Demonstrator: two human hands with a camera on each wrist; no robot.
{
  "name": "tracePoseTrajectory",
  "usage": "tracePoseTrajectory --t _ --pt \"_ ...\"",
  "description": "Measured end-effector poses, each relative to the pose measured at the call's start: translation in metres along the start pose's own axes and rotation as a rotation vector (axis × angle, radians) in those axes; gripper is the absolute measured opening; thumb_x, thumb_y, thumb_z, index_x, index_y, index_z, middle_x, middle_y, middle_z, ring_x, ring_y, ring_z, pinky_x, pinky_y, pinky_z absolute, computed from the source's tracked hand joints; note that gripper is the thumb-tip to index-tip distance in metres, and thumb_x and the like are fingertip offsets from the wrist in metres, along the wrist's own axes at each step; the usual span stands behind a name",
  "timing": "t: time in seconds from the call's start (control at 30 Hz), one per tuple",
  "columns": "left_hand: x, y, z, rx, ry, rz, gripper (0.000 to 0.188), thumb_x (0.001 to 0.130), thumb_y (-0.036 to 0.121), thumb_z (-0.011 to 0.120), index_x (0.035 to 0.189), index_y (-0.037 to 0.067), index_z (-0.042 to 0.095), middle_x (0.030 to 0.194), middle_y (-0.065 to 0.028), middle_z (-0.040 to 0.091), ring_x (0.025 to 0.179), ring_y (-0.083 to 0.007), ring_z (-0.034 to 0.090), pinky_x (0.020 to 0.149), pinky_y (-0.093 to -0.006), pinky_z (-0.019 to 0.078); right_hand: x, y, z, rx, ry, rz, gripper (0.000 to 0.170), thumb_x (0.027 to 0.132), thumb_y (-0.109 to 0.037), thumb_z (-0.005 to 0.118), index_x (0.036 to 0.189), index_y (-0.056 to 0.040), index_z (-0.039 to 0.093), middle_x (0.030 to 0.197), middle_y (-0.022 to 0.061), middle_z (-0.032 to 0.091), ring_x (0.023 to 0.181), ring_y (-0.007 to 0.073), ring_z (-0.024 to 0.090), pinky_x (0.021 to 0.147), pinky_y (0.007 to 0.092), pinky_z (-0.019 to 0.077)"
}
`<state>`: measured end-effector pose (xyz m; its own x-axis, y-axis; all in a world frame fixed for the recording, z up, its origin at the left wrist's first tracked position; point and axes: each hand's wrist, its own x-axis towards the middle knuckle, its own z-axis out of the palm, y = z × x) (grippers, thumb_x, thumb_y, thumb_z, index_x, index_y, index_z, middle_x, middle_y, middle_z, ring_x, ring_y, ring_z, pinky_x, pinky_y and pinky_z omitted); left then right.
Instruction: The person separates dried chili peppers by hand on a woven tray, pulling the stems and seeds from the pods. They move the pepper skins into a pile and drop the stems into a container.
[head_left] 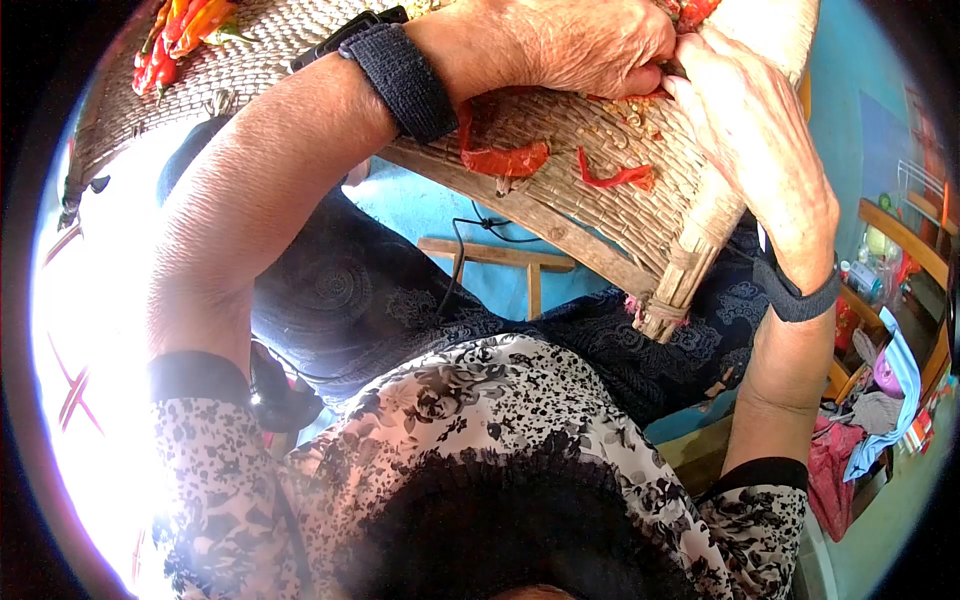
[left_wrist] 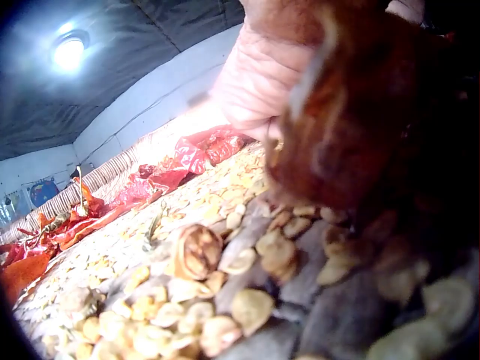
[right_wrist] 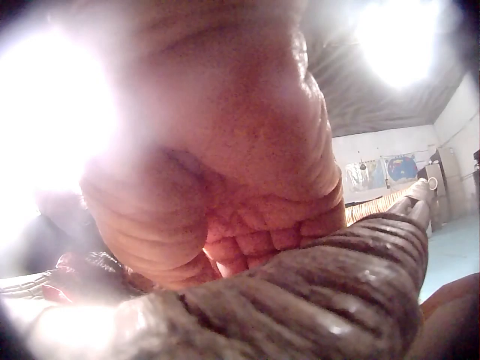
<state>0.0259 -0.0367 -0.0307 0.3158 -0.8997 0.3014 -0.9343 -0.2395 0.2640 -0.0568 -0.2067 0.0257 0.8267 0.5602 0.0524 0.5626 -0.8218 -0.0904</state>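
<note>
In the head view the left hand [head_left: 590, 45] and right hand [head_left: 750, 130] meet at the top, fingers curled and fingertips close together around a red chili [head_left: 695, 12], partly hidden by them. The left wrist view has the left hand [left_wrist: 262, 75] low over pale seeds [left_wrist: 251, 309], beside a blurred red-brown piece [left_wrist: 337, 142]. Curled fingers of the right hand [right_wrist: 217, 150] show behind the wrapped frame edge [right_wrist: 315, 292] in the right wrist view; their tips are hidden. Two torn red chili pieces [head_left: 505, 160] [head_left: 615, 175] lie on the woven surface [head_left: 560, 125].
Whole red and orange chilies [head_left: 195, 35] lie at the upper left of the woven surface. Its wooden edge [head_left: 540, 225] runs above the person's lap. A wooden bar [head_left: 495, 254] and a dark cord stand out against the blue floor. Cloths [head_left: 835, 470] and household items are at the right.
</note>
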Motion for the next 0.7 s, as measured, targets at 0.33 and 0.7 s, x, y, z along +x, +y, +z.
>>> tracePoseTrajectory --t 0.33,0.7 --pt "0.002 0.000 0.002 -0.093 0.015 -0.005 0.021 0.078 0.028 0.062 0.072 0.009 0.064 0.060 -0.0119 0.060 0.054 -0.0312 0.060 0.050 -0.0423 0.0488 0.000 -0.003 0.000 0.004 0.056 0.011 0.010 0.080 -0.003 0.058 0.085 0.0030 0.053 0.083 0.0199 0.052 0.080 0.0384 0.053 0.075 0.0441 0.0450" --pt "0.001 0.000 -0.002 -0.088 0.003 -0.009 0.021 0.078 0.030 0.064 0.073 0.009 0.064 0.061 -0.0128 0.060 0.056 -0.0315 0.061 0.052 -0.0423 0.0498 0.002 -0.012 0.000 0.061 0.098 0.074 0.007 0.075 0.003 0.056 0.077 0.0033 0.050 0.073 0.0177 0.047 0.072 0.0354 0.052 0.071 0.0417 0.0442"
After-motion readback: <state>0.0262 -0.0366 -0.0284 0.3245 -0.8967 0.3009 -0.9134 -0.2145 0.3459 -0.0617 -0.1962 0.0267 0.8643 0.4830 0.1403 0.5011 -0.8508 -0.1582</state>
